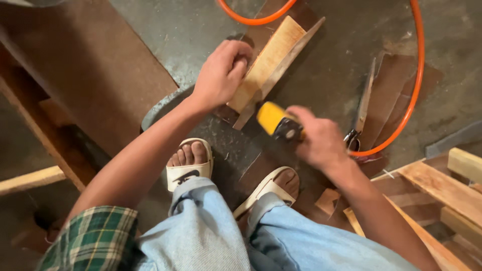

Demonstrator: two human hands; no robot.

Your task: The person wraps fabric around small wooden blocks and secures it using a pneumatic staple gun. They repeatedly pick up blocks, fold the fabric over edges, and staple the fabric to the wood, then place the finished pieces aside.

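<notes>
Head view looks straight down at a person crouching on a grey concrete floor (201,30). The left hand (221,73) rests on the near end of a pale wooden block (268,60), and its fingers (240,56) are curled over the edge of the wood and press it down. The block lies slanted on the floor, with a thinner grey strip (288,62) touching its right side. The right hand (319,140) is blurred; its fingers are clenched around a tool with a yellow and black handle (276,123), and the yellow end points toward the lower end of the block, very near to it. I cannot tell if the tool touches the wood.

An orange hose (414,75) curves over the floor, above and to the right of both hands. A long narrow blade-like tool (364,98) lies just beside the right hand, on brown board scraps (391,95). Two feet in cream sandals (190,170) stand below the hands, near the light blue trousers (211,236). Wooden planks (442,188) are stacked at the right edge, and a large brown board (95,65) lies at the left.
</notes>
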